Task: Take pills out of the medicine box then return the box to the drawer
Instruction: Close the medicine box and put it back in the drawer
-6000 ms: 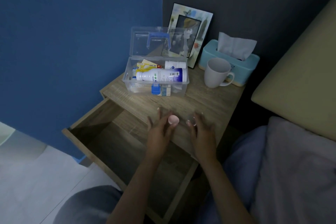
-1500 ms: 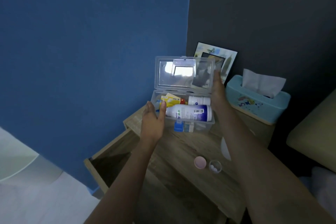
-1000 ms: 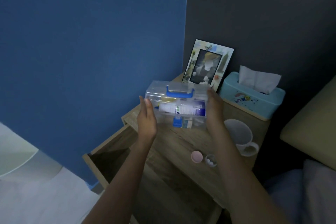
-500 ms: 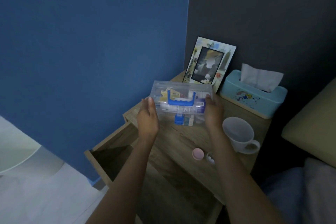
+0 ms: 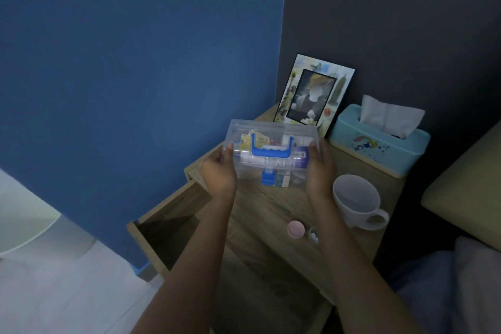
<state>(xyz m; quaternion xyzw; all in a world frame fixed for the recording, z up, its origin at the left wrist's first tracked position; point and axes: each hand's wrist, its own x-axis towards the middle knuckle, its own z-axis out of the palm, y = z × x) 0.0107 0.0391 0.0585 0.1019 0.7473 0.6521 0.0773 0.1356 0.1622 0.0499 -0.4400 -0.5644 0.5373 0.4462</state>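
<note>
The clear medicine box point(image 5: 273, 138) has its lid down, its blue handle facing me and its blue latch at the front. My left hand point(image 5: 218, 173) grips its left end and my right hand point(image 5: 320, 171) grips its right end, holding it over the back of the wooden nightstand point(image 5: 271, 206). Bottles and packets show through the plastic. The drawer point(image 5: 173, 230) stands pulled out below my arms. A small clear cup of white pills point(image 5: 313, 234) and a pink cap point(image 5: 295, 228) rest on the nightstand top beside my right forearm.
A white mug point(image 5: 356, 199) stands right of my right wrist. Behind it are a light blue tissue box point(image 5: 379, 144) and a picture frame point(image 5: 314, 92) leaning on the dark wall. A blue wall rises on the left; a bed and pillow lie at the right.
The box's lid went from open to down within the last 1.5 s, and both hands now grip its ends. Six seconds ago my hands were at the pink cap.
</note>
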